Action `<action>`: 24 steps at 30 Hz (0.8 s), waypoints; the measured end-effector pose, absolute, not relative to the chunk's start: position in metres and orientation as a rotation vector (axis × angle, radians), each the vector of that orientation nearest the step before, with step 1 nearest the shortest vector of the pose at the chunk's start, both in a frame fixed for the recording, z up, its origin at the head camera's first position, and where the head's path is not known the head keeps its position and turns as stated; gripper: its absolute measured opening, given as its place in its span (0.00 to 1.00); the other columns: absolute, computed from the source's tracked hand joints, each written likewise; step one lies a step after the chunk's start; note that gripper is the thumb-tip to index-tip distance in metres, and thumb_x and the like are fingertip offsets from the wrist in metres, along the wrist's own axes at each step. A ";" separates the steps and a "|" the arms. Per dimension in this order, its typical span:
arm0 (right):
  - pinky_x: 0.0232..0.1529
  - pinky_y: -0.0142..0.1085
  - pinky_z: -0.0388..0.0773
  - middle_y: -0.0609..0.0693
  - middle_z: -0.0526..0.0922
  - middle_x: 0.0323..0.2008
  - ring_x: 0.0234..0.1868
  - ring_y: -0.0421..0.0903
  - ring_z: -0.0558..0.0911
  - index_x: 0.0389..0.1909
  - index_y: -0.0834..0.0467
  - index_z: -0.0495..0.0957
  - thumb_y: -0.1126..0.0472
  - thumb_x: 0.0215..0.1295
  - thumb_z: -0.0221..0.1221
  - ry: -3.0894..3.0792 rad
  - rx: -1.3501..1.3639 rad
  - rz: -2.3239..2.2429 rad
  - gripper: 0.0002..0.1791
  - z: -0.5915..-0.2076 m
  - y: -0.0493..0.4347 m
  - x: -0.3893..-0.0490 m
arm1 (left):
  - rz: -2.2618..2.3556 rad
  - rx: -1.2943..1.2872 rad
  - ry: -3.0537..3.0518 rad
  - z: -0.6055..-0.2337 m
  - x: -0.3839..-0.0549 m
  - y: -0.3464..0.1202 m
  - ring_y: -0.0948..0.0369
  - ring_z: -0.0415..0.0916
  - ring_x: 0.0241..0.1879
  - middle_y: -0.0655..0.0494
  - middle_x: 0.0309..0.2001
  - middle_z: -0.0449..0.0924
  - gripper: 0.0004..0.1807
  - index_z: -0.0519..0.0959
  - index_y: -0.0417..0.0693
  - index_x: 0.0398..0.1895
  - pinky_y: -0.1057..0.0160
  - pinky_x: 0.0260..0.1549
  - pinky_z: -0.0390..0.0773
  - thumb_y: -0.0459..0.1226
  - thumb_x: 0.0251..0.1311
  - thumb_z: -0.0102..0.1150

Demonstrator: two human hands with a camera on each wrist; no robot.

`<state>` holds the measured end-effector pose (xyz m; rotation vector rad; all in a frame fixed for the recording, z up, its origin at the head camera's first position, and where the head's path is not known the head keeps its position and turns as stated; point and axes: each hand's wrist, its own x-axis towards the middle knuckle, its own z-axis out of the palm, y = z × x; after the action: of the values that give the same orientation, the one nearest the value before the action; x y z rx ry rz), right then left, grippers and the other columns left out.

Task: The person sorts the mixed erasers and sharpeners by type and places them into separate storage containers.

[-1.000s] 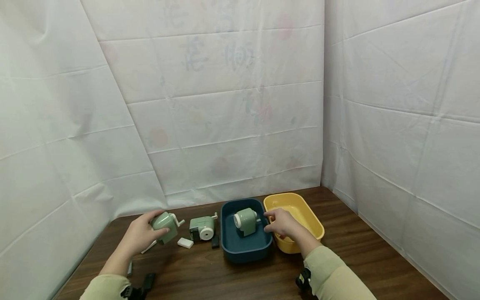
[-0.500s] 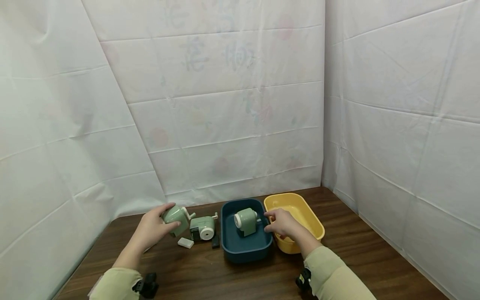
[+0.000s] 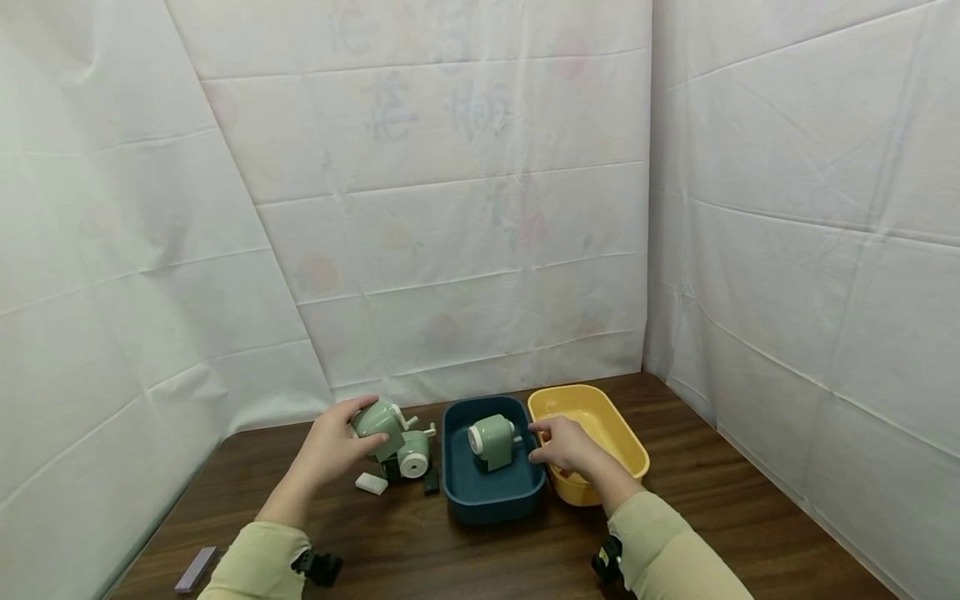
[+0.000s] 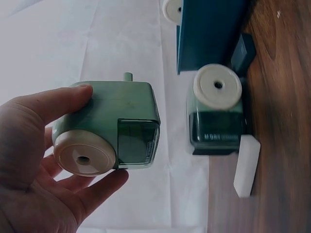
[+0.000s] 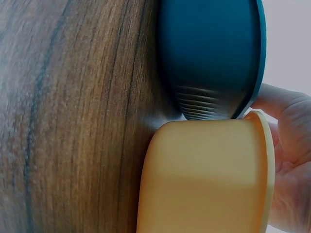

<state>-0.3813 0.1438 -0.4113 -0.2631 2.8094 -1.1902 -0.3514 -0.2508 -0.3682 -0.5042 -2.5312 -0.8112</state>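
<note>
My left hand (image 3: 330, 448) grips a green crank pencil sharpener (image 4: 119, 109) above the table, thumb on one side and fingers underneath. Its cream round front and dark clear shavings drawer show in the left wrist view. Right behind it stands a second green pencil sharpener (image 3: 414, 455), partly covered in the head view. A third green sharpener (image 3: 492, 442) sits inside the dark blue bin (image 3: 491, 512). Resting at that bin's right rim is my right hand (image 3: 567, 450), thumb and forefinger apart; whether it grips the rim is hidden. The yellow bin (image 3: 626, 433) lies under this hand.
A white eraser (image 3: 371, 483) and a small dark block (image 3: 431, 482) lie before the standing sharpener. At the table's left front is a lilac bar (image 3: 196, 570). White sheeting (image 3: 480, 250) hangs behind and at both sides of the brown table (image 3: 450, 567).
My left hand has carried its sharpener rightward, now overlapping the standing sharpener in the head view. The lilac bar has come into sight beside the left sleeve. The right hand stays put.
</note>
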 end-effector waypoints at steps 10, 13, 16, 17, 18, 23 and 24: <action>0.20 0.39 0.80 0.58 0.79 0.49 0.24 0.49 0.78 0.67 0.57 0.77 0.62 0.60 0.72 2.807 -0.275 -1.200 0.32 -0.412 0.144 -0.382 | -0.875 -0.563 -2.546 -0.364 -0.357 -0.225 0.49 0.78 0.50 0.42 0.62 0.77 0.37 0.74 0.45 0.70 0.52 0.39 0.79 0.42 0.57 0.76; 0.20 0.40 0.80 0.58 0.79 0.49 0.24 0.49 0.78 0.67 0.57 0.77 0.62 0.60 0.72 2.809 -0.277 -1.195 0.32 -0.413 0.144 -0.382 | -0.891 -0.570 -2.553 -0.363 -0.359 -0.217 0.48 0.77 0.52 0.42 0.64 0.75 0.37 0.73 0.45 0.70 0.51 0.41 0.79 0.42 0.58 0.75; 0.21 0.40 0.80 0.58 0.79 0.49 0.24 0.49 0.78 0.67 0.56 0.77 0.61 0.60 0.73 2.809 -0.272 -1.192 0.33 -0.414 0.144 -0.382 | -0.903 -0.561 -2.554 -0.363 -0.362 -0.209 0.48 0.77 0.53 0.43 0.65 0.75 0.37 0.73 0.46 0.70 0.50 0.43 0.79 0.41 0.57 0.76; 0.21 0.40 0.81 0.59 0.79 0.50 0.25 0.49 0.78 0.67 0.56 0.77 0.61 0.60 0.73 2.809 -0.269 -1.193 0.33 -0.414 0.144 -0.382 | -0.906 -0.561 -2.551 -0.362 -0.363 -0.206 0.48 0.77 0.53 0.43 0.64 0.75 0.37 0.73 0.46 0.70 0.50 0.43 0.79 0.41 0.57 0.76; 0.21 0.40 0.81 0.59 0.79 0.50 0.25 0.49 0.78 0.67 0.56 0.77 0.61 0.60 0.73 2.809 -0.266 -1.194 0.33 -0.413 0.144 -0.382 | -0.909 -0.561 -2.549 -0.362 -0.365 -0.203 0.48 0.77 0.53 0.43 0.65 0.75 0.37 0.73 0.46 0.70 0.50 0.43 0.79 0.41 0.57 0.76; 0.22 0.41 0.81 0.60 0.79 0.52 0.27 0.50 0.79 0.67 0.56 0.77 0.62 0.60 0.73 2.804 -0.251 -1.206 0.32 -0.412 0.144 -0.381 | -0.935 -0.563 -2.529 -0.359 -0.372 -0.189 0.48 0.78 0.51 0.43 0.64 0.76 0.37 0.73 0.46 0.70 0.50 0.42 0.80 0.41 0.57 0.76; 0.22 0.41 0.81 0.60 0.79 0.52 0.27 0.50 0.79 0.67 0.56 0.77 0.62 0.60 0.72 2.804 -0.254 -1.206 0.32 -0.412 0.144 -0.381 | -0.940 -0.558 -2.526 -0.359 -0.373 -0.187 0.48 0.78 0.51 0.44 0.64 0.76 0.37 0.73 0.46 0.70 0.50 0.42 0.81 0.41 0.58 0.76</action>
<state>-0.3806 0.1444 -0.4118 -0.2539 2.8040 -1.2062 -0.3733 -0.1868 -0.3593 -0.5579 -2.5256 -0.9400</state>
